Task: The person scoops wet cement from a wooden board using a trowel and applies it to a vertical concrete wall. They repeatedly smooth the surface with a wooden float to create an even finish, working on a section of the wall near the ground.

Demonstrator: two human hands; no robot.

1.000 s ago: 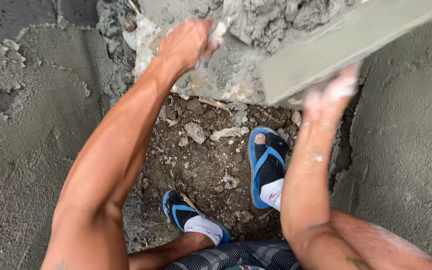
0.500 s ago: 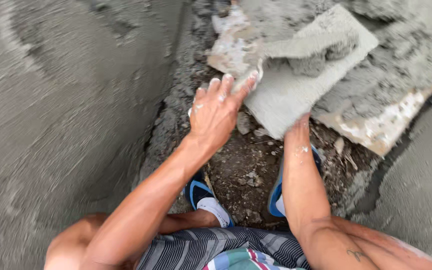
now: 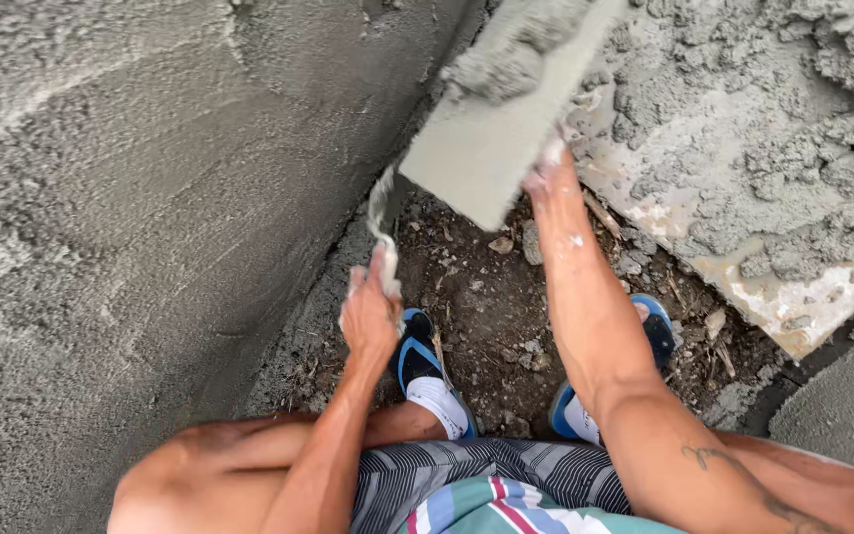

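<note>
While my right hand [image 3: 549, 168] grips the flat gray board [image 3: 491, 148] near the top middle, my left hand [image 3: 370, 311], fingers closed on a small trowel [image 3: 381, 213], sits just below-left.

An outdoor building site where masonry plastering is under way. A wall [image 3: 140, 227] with fresh grey render fills the left of the frame, its surface rough and wet-looking with sweeping marks. At the upper right, a heap of wet mortar [image 3: 743, 129] lies on a flat board [image 3: 793, 297]. Between them, at the centre, is bare dirt ground [image 3: 486, 307] scattered with stones, twigs and mortar crumbs. A flat grey float [image 3: 491, 138] loaded with mortar sits at the top centre, and the right hand [image 3: 551, 168] at its edge is smeared with cement. The person wears blue flip-flops [image 3: 422, 361] and shorts [image 3: 486, 489]
</note>
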